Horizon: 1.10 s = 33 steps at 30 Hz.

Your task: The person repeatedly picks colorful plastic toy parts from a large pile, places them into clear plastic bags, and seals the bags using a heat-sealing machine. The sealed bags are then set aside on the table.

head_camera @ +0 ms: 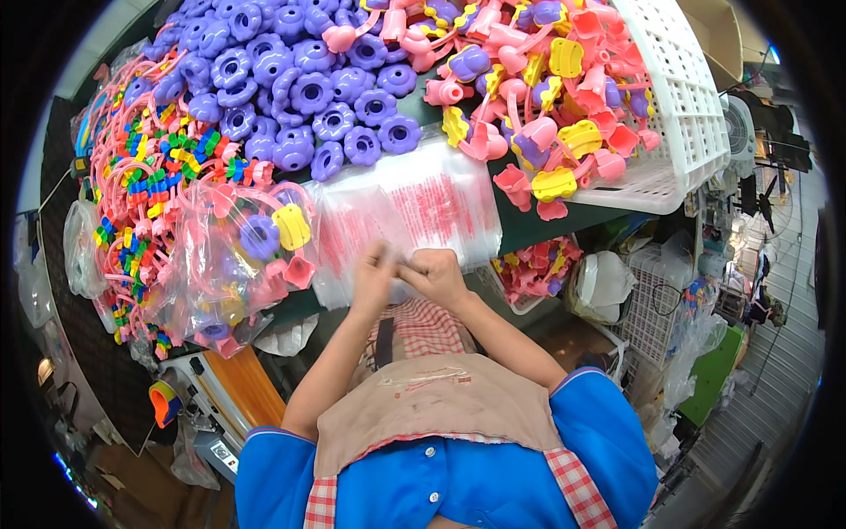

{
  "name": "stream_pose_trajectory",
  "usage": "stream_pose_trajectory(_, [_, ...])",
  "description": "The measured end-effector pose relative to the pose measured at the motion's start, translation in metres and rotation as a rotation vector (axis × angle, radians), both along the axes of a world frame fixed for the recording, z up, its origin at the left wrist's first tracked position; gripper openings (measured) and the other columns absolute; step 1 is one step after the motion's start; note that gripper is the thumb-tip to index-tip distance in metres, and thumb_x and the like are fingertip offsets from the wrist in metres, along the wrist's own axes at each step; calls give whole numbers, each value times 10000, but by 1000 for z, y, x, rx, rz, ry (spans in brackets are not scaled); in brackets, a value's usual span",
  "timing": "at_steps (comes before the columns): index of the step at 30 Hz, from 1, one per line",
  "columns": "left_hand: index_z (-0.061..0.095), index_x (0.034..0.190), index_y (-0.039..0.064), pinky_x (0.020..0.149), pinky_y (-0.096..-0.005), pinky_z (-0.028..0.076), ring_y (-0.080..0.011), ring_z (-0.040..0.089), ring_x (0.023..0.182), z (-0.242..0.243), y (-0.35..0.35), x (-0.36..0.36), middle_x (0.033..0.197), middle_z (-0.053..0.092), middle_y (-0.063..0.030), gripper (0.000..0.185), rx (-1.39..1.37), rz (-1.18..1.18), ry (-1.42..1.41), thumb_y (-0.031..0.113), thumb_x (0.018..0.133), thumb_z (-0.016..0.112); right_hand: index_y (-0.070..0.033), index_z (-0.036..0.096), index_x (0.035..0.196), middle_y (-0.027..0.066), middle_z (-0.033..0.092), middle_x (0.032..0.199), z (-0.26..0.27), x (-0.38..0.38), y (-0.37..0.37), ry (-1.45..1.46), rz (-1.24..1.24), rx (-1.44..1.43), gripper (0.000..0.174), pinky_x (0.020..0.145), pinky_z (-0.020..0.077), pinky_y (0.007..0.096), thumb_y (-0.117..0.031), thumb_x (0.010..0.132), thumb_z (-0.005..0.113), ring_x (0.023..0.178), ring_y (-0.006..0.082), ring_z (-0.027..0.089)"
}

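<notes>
My left hand [378, 272] is blurred, its fingers bent, over the near edge of a stack of clear plastic bags with red print [436, 205]. Beside it, my right hand [436, 270] is curled, its fingertips close to the left ones. The fingers seem to meet at a bag's edge, but whether they pinch it cannot be told. Left of the stack lie filled clear bags [231, 264] with pink, purple and yellow plastic parts. Beyond the stack is a heap of purple flower-shaped plastic rings [310, 92]. Pink plastic pieces with yellow and purple parts [529, 132] spill from a white basket [694, 112].
Pink plastic loops with coloured beads [142, 178] pile up at the left of the dark green table [548, 228]. Below its right edge stands another basket of pink parts [538, 264]. White crates [651, 297] and a fan [739, 125] are at the right.
</notes>
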<state>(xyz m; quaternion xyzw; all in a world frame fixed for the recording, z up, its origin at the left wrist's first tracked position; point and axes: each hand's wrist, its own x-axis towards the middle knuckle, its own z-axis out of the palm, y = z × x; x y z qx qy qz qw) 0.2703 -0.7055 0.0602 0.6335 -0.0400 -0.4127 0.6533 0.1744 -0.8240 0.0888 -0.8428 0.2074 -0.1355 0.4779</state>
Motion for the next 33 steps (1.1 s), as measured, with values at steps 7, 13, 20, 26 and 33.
stream_pose_trajectory(7, [546,1033,-4,666,-311,547,-168,627,767,48,42,105,964,615,-85,224,-107,331,-423,160,909,637,-40,557,651,127,556,636,59,24,-82,-82,60,-113,289,560,455,406,-166,851,723,597,290,587])
stream_pose_trajectory(13, [587,933,2,558,-338,376,-162,446,601,60,-5,70,674,494,-67,184,321,-52,-563,164,901,668,-124,662,864,55,669,927,22,83,-219,867,513,-1325,318,669,481,367,-404,759,769,938,272,622])
stream_pose_trajectory(20, [509,835,13,555,-322,370,-158,436,593,54,-28,95,662,467,-66,187,328,70,-738,111,889,659,-111,669,762,47,672,744,51,66,-233,790,782,-1104,213,905,443,378,-315,812,698,793,211,641])
stream_pose_trajectory(26, [620,879,42,484,-288,327,-107,408,503,15,-84,128,599,476,9,191,252,49,-153,214,879,705,4,702,931,77,666,799,159,64,-179,-126,28,-396,125,773,469,336,-75,836,690,740,178,605])
stream_pose_trajectory(33, [722,933,9,425,-238,314,-70,406,450,52,-94,160,601,545,27,312,-27,13,218,310,965,649,35,671,953,38,546,706,89,-62,-95,-148,-530,-184,80,559,380,264,-24,925,624,623,125,503])
